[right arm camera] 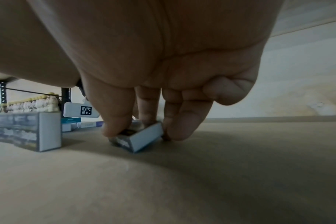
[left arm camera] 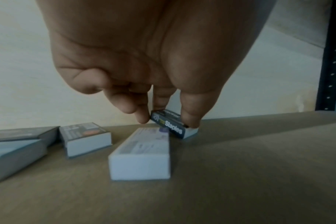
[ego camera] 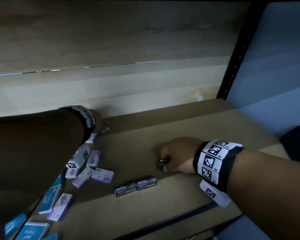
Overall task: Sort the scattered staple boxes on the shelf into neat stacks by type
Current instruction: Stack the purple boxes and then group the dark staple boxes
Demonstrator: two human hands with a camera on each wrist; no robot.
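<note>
Two dark staple boxes (ego camera: 136,185) lie end to end near the shelf (ego camera: 189,129) front. Another dark box (ego camera: 161,164) sits tilted to their right. White-and-purple boxes (ego camera: 92,172) lie scattered left; blue boxes (ego camera: 49,199) lie nearest left.

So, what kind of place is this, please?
Probably a stockroom or shop storage: a board shelf on a perforated metal upright, many staple boxes, and rows of bottles on the next rack.

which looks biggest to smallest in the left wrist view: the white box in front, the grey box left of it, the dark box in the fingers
1. white box
2. grey box
3. dark box, pinched by the left hand
Nearness to the camera inflates the white box; true sizes are unsure.
</note>
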